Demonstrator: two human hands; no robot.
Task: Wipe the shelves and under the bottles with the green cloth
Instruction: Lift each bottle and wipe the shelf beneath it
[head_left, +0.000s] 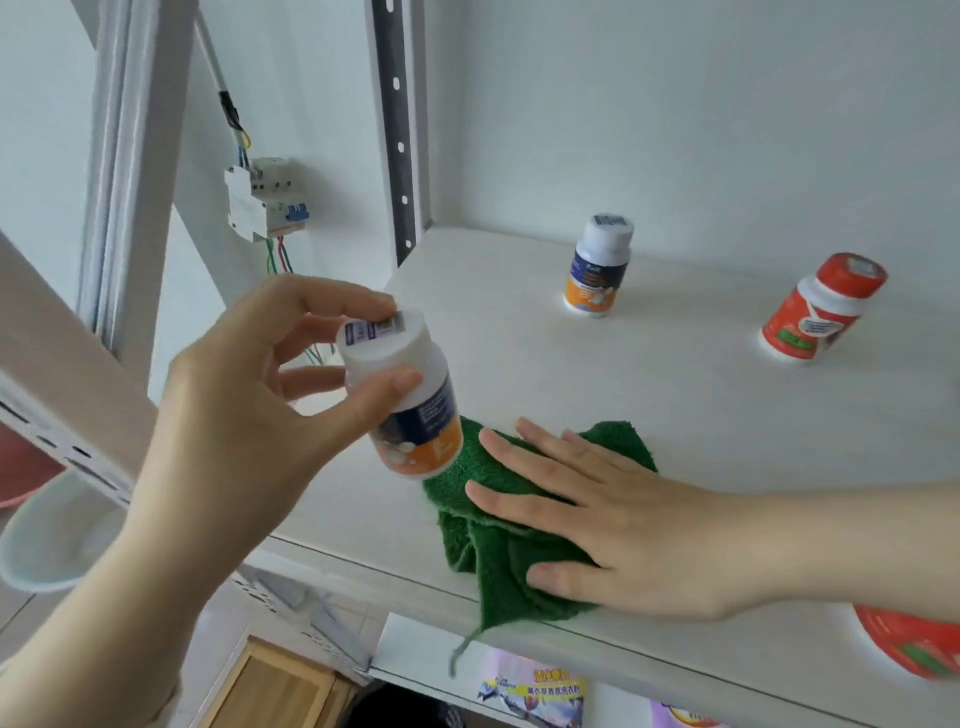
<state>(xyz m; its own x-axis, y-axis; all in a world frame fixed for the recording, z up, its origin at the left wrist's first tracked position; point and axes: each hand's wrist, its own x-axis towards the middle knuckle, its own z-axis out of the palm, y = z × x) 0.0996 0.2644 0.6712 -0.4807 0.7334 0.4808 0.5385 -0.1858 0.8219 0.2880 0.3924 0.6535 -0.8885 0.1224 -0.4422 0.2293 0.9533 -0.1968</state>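
Head view, OP: where's the green cloth (498, 525) being kept rn?

Reply: it's pressed flat at the front edge of the shelf (675, 405) by the right hand (618, 535), fingers spread. A tilted bottle (410, 410) is pinched by the left hand (249, 400), just left of the cloth. A second bottle (597, 270) and a red bottle (821, 312) are stood well behind the cloth.

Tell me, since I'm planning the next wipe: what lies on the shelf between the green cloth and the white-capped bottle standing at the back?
Nothing. In the head view the shelf between the green cloth and the white-capped bottle is bare.
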